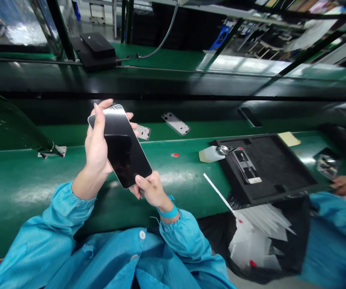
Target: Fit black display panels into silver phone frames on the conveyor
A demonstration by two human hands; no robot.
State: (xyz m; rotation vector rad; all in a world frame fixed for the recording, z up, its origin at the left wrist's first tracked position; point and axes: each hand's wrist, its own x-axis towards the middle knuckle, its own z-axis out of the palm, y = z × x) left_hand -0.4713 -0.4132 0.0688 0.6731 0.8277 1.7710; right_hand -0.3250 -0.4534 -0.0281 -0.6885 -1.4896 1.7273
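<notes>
Here, both hands' fingers clamp a glossy black phone screen, tilted.

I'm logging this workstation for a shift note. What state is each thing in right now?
phone screen panel: dark, held up tilted above the bench in both hands
left hand: closed along the panel's left edge
right hand: pinching the panel's lower end
two phone frames: lying flat on the belt
black tray: flat, strips stacked at its left
white bottle: lying on its side
</notes>
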